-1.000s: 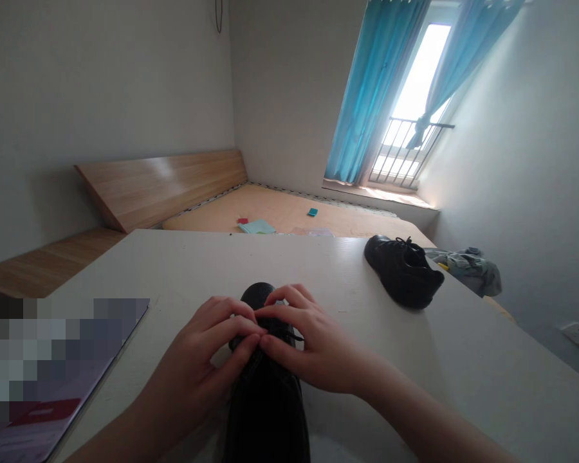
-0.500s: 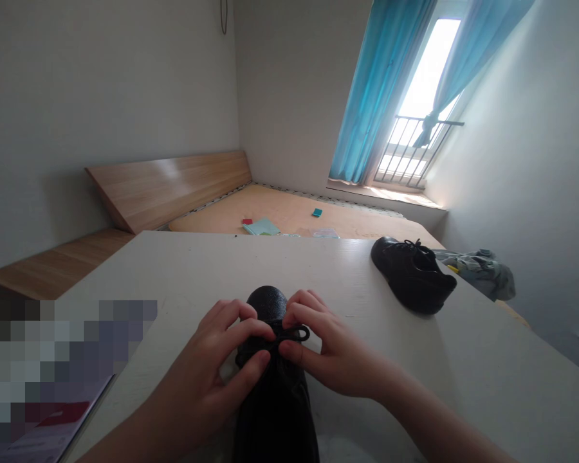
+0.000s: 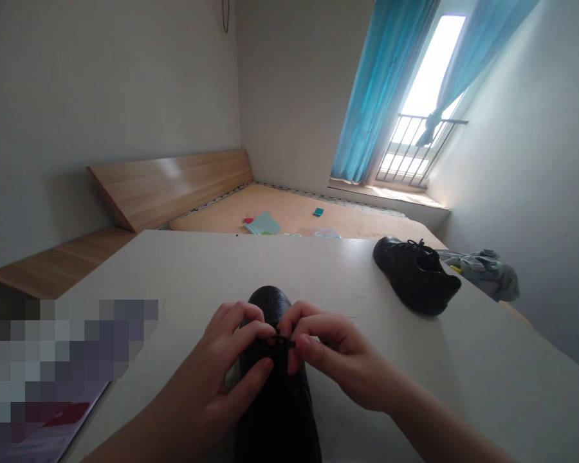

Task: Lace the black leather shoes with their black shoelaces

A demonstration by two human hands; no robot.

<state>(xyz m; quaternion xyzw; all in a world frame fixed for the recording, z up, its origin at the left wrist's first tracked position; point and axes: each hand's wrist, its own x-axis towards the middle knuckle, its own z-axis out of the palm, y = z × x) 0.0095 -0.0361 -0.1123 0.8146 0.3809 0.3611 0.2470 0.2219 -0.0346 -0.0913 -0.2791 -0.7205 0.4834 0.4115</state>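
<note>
A black lace-up shoe (image 3: 270, 305) lies on the white table in front of me, its toe pointing away. Across its top runs a black shoelace (image 3: 284, 341), gathered in a knot between my hands. My left hand (image 3: 236, 360) has bent fingers gripping the lace at the knot's left side, while its thumb rests lower on the shoe. On the other side, my right hand (image 3: 330, 350) pinches the lace between thumb and fingers. Those fingers hide most of the lace. A matching black shoe (image 3: 415, 276), its laces tied, stands apart at the right.
Beneath the shoes is a white table (image 3: 202, 270). Beyond it is a bed (image 3: 376, 224) with a few small items on top and a wooden headboard (image 3: 174, 186). A blurred-out flat item (image 3: 77, 411) lies at the left edge. Crumpled fabric (image 3: 492, 273) is at the right.
The lace loop that stuck out between my right fingers is now covered by them. My right thumb has moved up and right; my left thumb sits slightly lower.
</note>
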